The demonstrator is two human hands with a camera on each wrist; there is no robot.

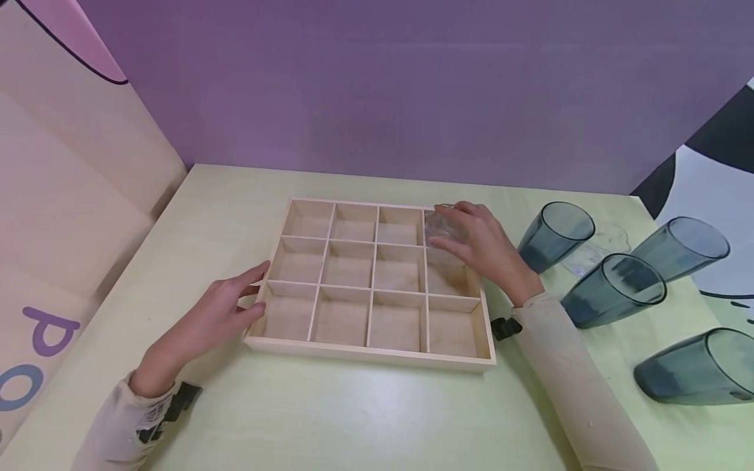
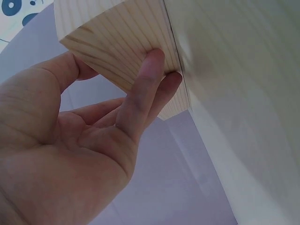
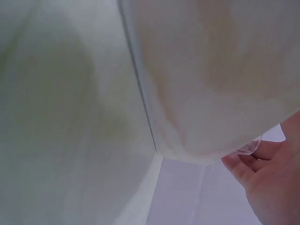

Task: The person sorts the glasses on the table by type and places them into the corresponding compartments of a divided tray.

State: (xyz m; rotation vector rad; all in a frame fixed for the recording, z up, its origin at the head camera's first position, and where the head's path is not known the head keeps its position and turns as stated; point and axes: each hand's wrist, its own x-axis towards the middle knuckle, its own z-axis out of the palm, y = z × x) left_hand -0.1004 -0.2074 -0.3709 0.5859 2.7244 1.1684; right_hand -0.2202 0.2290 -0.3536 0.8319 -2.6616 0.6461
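A light wooden tray (image 1: 371, 356) divided into several square compartments lies on the table. My left hand (image 1: 220, 307) is at its left side, fingers extended; in the left wrist view two fingertips (image 2: 152, 63) touch the outer wall (image 2: 110, 51), and the thumb's tip is hidden behind the wood. My right hand (image 1: 485, 242) reaches over the far right compartment. Between its thumb and fingers it holds a small clear, see-through object (image 1: 443, 224), partly covered; its exact kind cannot be made out. In the right wrist view the clear object (image 3: 248, 147) shows at the fingers.
Several blue-grey tinted drinking glasses (image 1: 556, 235) stand at the right of the table (image 1: 353, 418). More clear, see-through material (image 1: 589, 255) lies among them. A purple panel (image 1: 383, 91) rises behind, and a pale printed panel (image 1: 65, 183) borders the left.
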